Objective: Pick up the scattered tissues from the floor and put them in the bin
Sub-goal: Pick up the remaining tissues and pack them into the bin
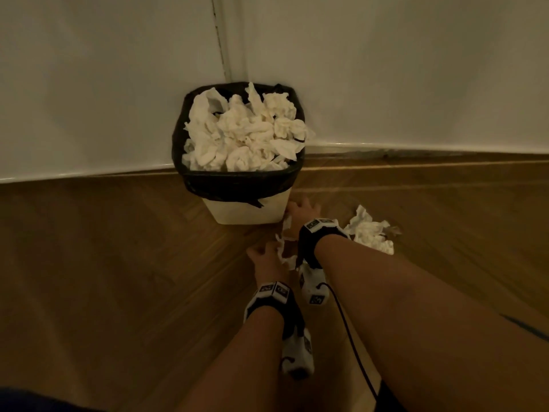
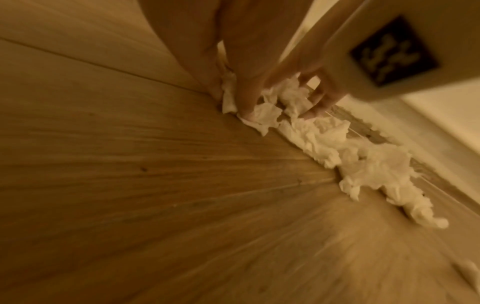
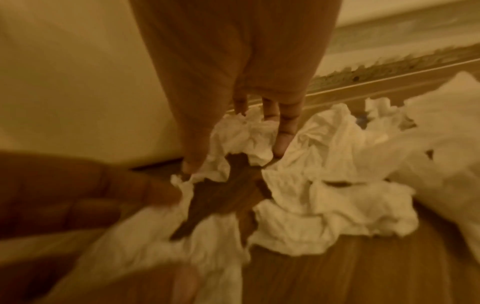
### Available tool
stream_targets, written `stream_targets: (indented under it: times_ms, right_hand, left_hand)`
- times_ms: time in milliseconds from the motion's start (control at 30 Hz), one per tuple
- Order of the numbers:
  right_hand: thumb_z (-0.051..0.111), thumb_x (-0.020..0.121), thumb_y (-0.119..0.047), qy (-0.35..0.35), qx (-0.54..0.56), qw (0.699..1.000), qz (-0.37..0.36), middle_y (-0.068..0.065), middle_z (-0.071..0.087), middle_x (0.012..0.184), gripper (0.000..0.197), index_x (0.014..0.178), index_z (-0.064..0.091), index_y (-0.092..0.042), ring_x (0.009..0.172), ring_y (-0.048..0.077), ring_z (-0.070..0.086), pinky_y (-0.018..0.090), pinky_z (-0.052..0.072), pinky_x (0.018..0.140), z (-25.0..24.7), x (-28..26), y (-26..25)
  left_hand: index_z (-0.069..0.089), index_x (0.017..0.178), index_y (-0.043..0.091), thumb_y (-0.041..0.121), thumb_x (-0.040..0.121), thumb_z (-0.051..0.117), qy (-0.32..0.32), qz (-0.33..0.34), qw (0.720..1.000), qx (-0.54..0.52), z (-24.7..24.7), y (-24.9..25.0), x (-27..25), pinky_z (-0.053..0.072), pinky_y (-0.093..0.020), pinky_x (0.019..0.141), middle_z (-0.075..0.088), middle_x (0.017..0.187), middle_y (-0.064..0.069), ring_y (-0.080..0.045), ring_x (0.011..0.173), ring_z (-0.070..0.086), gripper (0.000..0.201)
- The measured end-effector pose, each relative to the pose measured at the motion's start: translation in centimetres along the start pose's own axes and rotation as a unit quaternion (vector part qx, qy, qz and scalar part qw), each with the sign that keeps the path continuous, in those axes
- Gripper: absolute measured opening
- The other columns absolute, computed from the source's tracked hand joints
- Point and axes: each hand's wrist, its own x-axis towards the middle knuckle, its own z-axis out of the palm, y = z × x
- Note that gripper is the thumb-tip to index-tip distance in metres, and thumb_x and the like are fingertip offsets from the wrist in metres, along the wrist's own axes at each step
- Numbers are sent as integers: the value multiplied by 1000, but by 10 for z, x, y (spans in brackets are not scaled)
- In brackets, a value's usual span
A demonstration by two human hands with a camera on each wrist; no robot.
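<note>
A white bin (image 1: 246, 212) with a black liner stands in the corner, heaped with crumpled tissues (image 1: 246, 135). Just right of its base, both hands are down on the wooden floor. My left hand (image 1: 264, 257) (image 2: 230, 102) pinches a crumpled tissue (image 1: 285, 248) between thumb and fingers. My right hand (image 1: 303, 211) (image 3: 233, 156), nearer the bin, has its thumb and fingers closed around another tissue (image 3: 244, 139). To the right a loose pile of tissues (image 1: 370, 233) (image 3: 324, 205) lies on the floor, running towards the skirting as a trail of tissues (image 2: 376, 168).
White walls meet behind the bin, with a worn skirting strip (image 1: 416, 153) along the right wall. The wood floor (image 1: 104, 248) stretches left of the hands. A small tissue scrap (image 2: 467, 271) lies apart from the pile. A black cable (image 1: 347, 331) hangs from my right wrist.
</note>
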Motion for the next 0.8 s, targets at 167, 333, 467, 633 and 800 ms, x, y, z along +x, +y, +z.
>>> stream_targets:
  times_ms: [167, 333, 467, 633, 800]
  right_hand:
    - [54, 93, -23, -19, 15, 1000, 12, 15, 43, 140, 40, 130, 51, -10, 127, 34, 43, 40, 38, 105, -2, -9, -4]
    - [50, 95, -20, -33, 108, 991, 67, 16, 56, 127, 31, 119, 58, -3, 117, 31, 54, 34, 44, 99, -25, -27, -3]
    - [52, 94, -17, 1, 307, 948, 85, 14, 60, 114, 26, 114, 62, -5, 101, 30, 59, 38, 49, 91, -42, -49, 3]
    - [41, 95, 1, 24, 528, 845, 84, 11, 52, 103, 39, 127, 51, -17, 74, 23, 54, 28, 46, 52, -67, -92, 16]
    - [38, 95, -6, 30, 547, 832, 93, 0, 44, 76, 23, 107, 57, -7, 61, 12, 42, 24, 44, 52, -86, -131, 31]
  left_hand:
    - [59, 118, 10, 28, 92, 53, -60, -5, 998, 35, -8, 2, 18, 47, -35, 90, 56, 123, -14, -30, 111, 54, 32]
    - [60, 87, 13, 22, 89, 50, -104, 85, 969, 206, -20, 1, 19, 46, -36, 88, 61, 112, -11, -28, 105, 56, 14]
    - [62, 107, 6, 15, 93, 47, -141, 117, 941, 283, -35, 10, 16, 46, -34, 82, 59, 117, -13, -30, 107, 57, 22]
    - [59, 118, 5, 20, 96, 46, -173, 82, 940, 283, -60, 18, 6, 45, -33, 93, 56, 125, -13, -28, 113, 55, 29]
    - [70, 103, 9, 20, 95, 49, -114, 79, 970, 199, -85, 33, -18, 48, -30, 83, 66, 112, -11, -27, 103, 61, 25]
